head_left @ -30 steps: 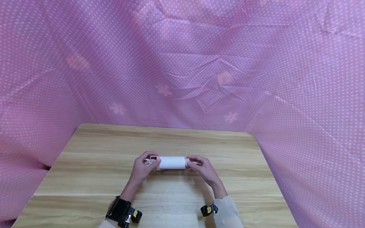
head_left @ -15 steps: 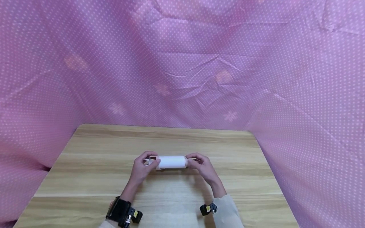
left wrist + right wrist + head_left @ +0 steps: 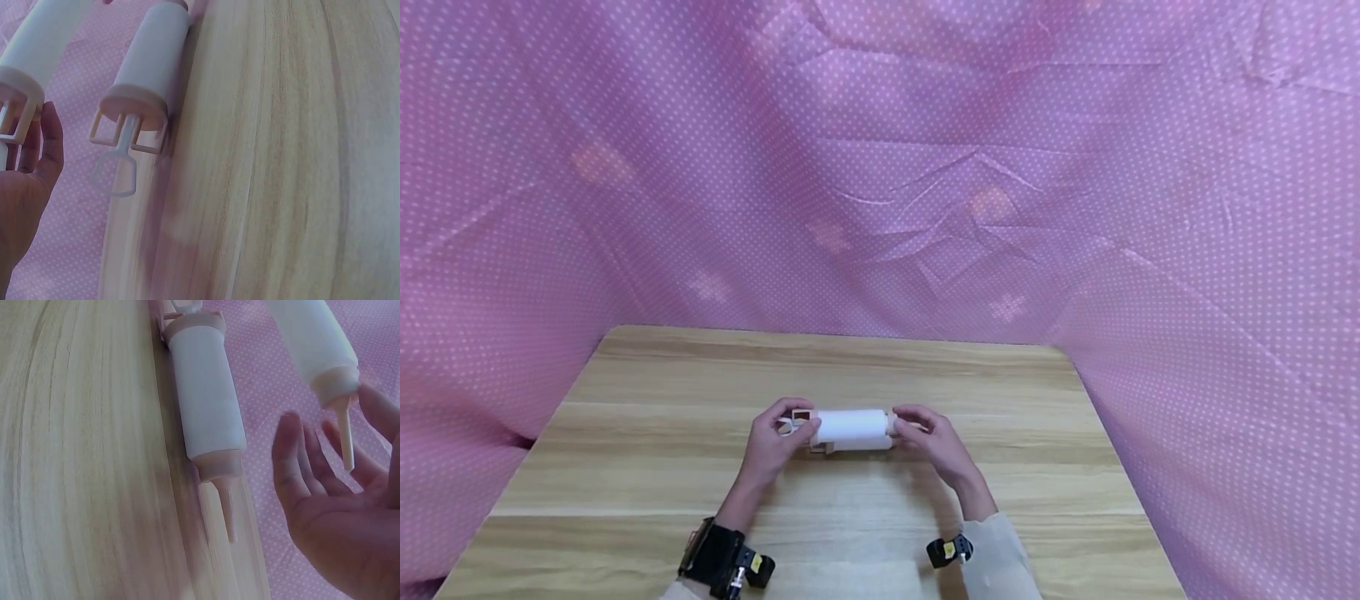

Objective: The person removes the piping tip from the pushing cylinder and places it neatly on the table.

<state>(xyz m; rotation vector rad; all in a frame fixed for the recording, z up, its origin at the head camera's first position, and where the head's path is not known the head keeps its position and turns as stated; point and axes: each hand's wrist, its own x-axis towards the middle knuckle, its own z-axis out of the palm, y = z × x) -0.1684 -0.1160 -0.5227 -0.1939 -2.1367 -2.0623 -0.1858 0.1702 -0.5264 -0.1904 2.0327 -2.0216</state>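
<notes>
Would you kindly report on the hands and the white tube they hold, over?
Left hand, right hand: holding upper white tube by its ends. Second white tube close beneath, likely in the way of lowering it.

We are listing, at left, one left hand (image 3: 26, 194) holding one white cylinder (image 3: 44, 44), pink dotted cloth (image 3: 69, 231) alongside; rightward, one second cylinder (image 3: 153, 53), peach-collared; farther right, one wooden tabletop (image 3: 281, 156).

We see a pink-purple cloth (image 3: 880, 125) hanging behind and along both sides, covered in small white dots and scattered with pale flowers (image 3: 1007, 308); creases cross its middle. Before us stretches a wood-grain table (image 3: 850, 517), its far corners rounded, a soft pale sheen lying on its near middle.
</notes>
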